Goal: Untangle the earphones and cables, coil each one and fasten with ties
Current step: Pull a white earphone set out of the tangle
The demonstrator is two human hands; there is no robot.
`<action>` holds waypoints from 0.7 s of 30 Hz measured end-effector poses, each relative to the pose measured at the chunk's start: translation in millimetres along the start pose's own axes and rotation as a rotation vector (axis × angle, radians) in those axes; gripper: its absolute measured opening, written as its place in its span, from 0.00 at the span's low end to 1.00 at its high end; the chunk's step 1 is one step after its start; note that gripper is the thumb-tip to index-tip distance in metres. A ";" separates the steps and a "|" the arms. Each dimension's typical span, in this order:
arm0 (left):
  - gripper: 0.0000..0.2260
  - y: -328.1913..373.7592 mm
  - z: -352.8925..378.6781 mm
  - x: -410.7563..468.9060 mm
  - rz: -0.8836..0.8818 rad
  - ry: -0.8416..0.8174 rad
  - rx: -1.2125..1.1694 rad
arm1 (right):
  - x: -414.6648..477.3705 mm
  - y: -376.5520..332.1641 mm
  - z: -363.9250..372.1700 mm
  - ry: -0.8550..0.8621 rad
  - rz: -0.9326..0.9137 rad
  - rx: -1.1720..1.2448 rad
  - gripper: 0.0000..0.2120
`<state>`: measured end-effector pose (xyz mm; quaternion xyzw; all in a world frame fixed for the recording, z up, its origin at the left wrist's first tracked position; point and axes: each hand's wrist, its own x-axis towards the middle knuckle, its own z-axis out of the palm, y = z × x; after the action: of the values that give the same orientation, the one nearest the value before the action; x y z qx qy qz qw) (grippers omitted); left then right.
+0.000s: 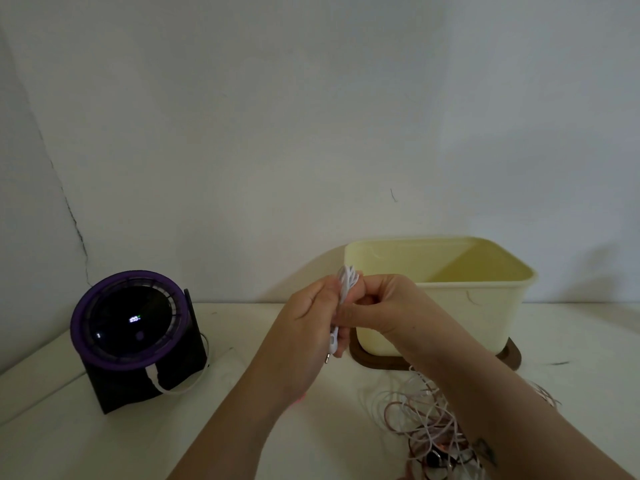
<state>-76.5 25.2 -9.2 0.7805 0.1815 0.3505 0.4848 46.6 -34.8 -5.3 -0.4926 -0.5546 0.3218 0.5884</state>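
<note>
A bundled white earphone cable point(346, 282) stands upright between my two hands, its loops poking out above my fingers and its jack plug hanging below. My left hand point(308, 320) grips the bundle from the left. My right hand point(377, 306) pinches it from the right. Both hands are raised above the table in front of the cream box. A tangle of white and pink cables point(422, 420) lies on the table under my right forearm, partly hidden by it.
A cream plastic box point(485, 292) with no lid stands on a dark brown base point(377, 362) at the back right. A purple and black fan-like device point(135, 334) with a white cable plugged in sits at the left. The wall is close behind.
</note>
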 end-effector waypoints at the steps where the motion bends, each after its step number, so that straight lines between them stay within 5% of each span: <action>1: 0.20 -0.6 0.2 -0.7 0.024 -0.005 0.018 | 0.8 1.1 -0.8 -0.009 0.009 0.016 0.08; 8: 0.13 -7.7 -14.7 2.1 0.064 -0.271 0.081 | 6.1 18.8 -0.6 -0.072 0.155 0.170 0.02; 12: 0.07 -11.2 -23.9 2.9 0.061 -0.380 0.112 | 9.1 26.4 1.9 -0.152 0.192 0.230 0.22; 21: 0.10 -11.9 -28.5 -1.1 -0.030 -0.433 0.168 | 5.5 21.5 -0.9 -0.132 0.187 0.169 0.32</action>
<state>-97.1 47.9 -12.0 0.8722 0.1135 0.1514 0.4510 52.1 -23.3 -23.6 -0.4683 -0.5148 0.4526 0.5575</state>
